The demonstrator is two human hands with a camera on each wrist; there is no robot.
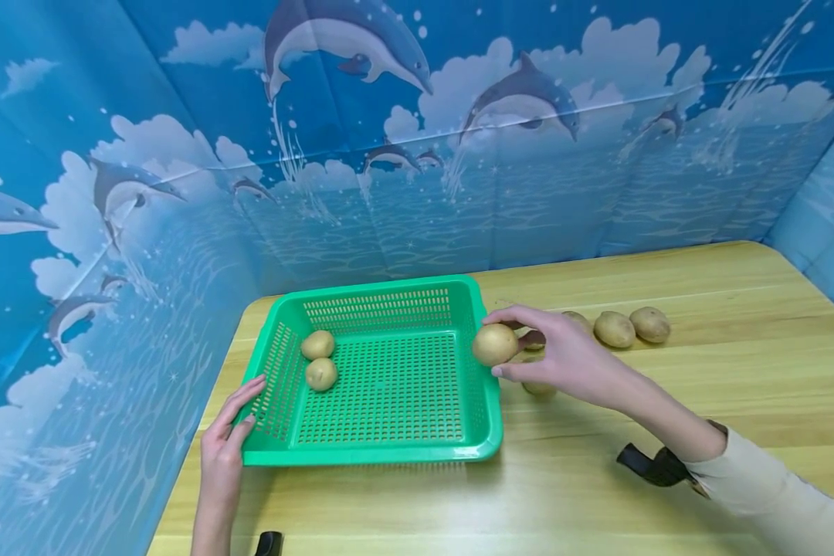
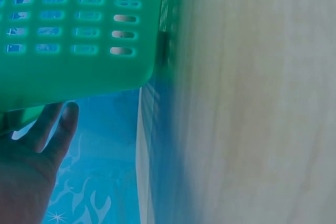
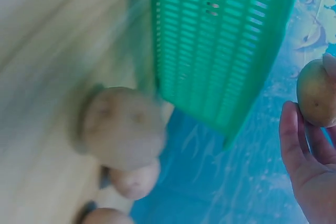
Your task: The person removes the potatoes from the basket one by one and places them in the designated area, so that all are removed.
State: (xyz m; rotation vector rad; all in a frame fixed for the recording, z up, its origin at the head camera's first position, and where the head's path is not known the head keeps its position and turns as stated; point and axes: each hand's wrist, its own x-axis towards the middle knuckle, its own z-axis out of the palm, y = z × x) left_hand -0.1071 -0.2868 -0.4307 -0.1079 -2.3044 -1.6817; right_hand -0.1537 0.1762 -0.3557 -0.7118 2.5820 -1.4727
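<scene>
In the head view, my right hand [image 1: 563,351] pinches a potato [image 1: 495,344] between thumb and fingers, over the right rim of a green plastic basket [image 1: 371,458]. The right wrist view also has this potato [image 3: 316,93] in the fingers, off the table. Two potatoes, a rear one [image 1: 317,344] and a front one [image 1: 321,374], lie inside the basket near its left wall. My left hand [image 1: 224,444] holds the basket's left rim, fingertips over the edge. The left wrist view shows that hand [image 2: 31,161] at the rim, part of its grip hidden.
Several more potatoes lie on the wooden table [image 1: 737,371] right of the basket, including one at the far end [image 1: 649,324]; my right hand partly covers some. A blue dolphin-print curtain [image 1: 417,193] stands behind the table and along its left side.
</scene>
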